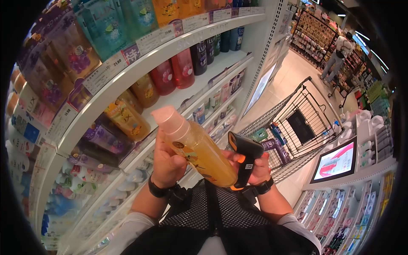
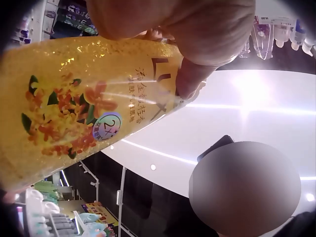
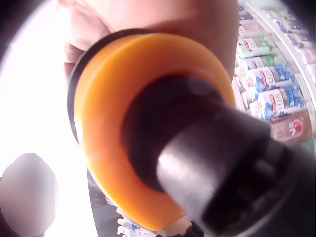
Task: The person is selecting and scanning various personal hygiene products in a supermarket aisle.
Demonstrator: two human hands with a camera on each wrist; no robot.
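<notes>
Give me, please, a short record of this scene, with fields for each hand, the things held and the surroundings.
Place: shop aisle beside a white shelf of bottles
Left hand: grips an orange pump bottle, tilted, with its pink cap pointing up and to the left
Bottle label: orange flowers, printed text
Right hand: holds a black and orange barcode scanner beside the bottle's lower end
Behind the hands: a wire shopping cart with several products inside
Right side: a lit display screen
</notes>
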